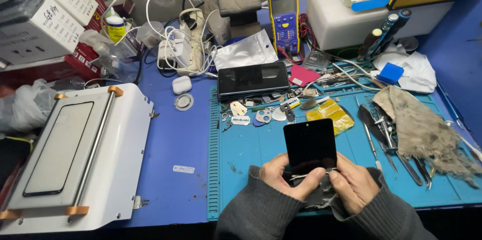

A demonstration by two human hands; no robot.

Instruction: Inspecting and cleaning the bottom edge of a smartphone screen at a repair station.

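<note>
Phone screen panel, black and glossy, stood tilted over the teal mat on the blue worktop. My left hand pinched its lower edge; my right hand pinched thin tweezers against that edge, dark cloth beneath. Loose parts, a second phone behind, dirty rag to the right.

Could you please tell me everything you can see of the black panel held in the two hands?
The black panel is a flat, glossy rectangle with rounded corners, unlit, and looks like glass. It stands tilted over the teal mat. The left hand and right hand grip its lower edge, where thin tweezers and a dark rag touch it.
</note>
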